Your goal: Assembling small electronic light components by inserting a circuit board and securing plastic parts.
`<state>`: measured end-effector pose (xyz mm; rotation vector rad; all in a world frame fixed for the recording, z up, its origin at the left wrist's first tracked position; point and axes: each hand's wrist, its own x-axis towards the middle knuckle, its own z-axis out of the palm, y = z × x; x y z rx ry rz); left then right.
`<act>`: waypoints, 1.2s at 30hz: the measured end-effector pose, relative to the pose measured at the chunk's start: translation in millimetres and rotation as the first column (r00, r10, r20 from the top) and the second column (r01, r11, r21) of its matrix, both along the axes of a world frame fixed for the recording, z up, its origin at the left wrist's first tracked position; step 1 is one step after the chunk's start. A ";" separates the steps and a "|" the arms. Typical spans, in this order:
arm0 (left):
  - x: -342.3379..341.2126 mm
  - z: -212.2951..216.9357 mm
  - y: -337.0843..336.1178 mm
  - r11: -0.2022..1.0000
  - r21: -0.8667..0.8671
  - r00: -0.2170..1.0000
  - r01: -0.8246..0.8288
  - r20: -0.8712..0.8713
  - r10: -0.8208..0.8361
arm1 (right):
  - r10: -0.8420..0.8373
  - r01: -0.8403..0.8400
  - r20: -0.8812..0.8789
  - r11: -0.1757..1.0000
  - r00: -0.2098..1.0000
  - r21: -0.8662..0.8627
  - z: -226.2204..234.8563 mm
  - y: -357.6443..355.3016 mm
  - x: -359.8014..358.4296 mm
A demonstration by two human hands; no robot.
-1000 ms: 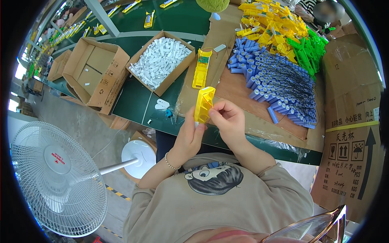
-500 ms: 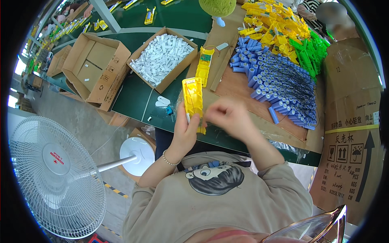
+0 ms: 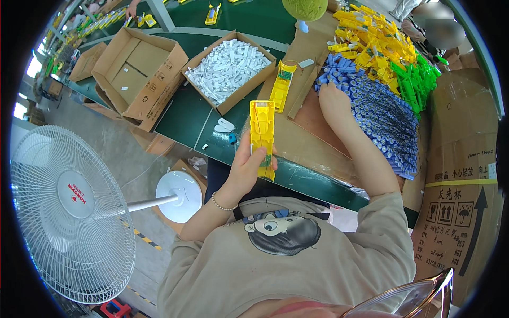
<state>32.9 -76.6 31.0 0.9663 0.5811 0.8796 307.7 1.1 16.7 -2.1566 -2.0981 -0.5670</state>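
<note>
The left hand (image 3: 245,172) grips a long yellow plastic casing (image 3: 263,137); the right hand (image 3: 333,99) rests, probably half-open, on the blue ribbed pieces (image 3: 382,114).

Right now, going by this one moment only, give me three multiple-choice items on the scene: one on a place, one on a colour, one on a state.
1. Where does the right hand rest?
A. on the pile of blue parts
B. in the box of white parts
C. on the standing fan

2. What colour is the long plastic piece in the left hand?
A. green
B. yellow
C. white

3. How is that long plastic piece kept?
A. flat on the green table
B. inside the empty cardboard box
C. gripped and lifted above the table edge

Answers: 1 A, the fingers lie on the near end of the blue pile. 2 B, its body is bright yellow. 3 C, the left hand's fingers wrap its lower end and it stands clear of the surface.
</note>
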 end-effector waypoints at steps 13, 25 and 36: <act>-1.4 -11.8 2.8 0.995 0.083 0.995 -0.056 -0.081 0.063 | -0.076 -0.260 -0.996 0.962 0.040 -0.084 74.1 -50.2 -44.9; 4.9 -1.1 -0.7 0.962 0.255 0.902 0.096 -0.431 0.024 | 0.064 -0.233 -0.983 0.967 -0.173 0.104 54.0 -88.9 -117.9; -6.4 -8.9 -4.5 0.939 0.323 0.948 0.118 -0.319 -0.009 | 0.252 -0.129 -0.940 0.965 0.232 0.227 47.8 -91.4 -131.5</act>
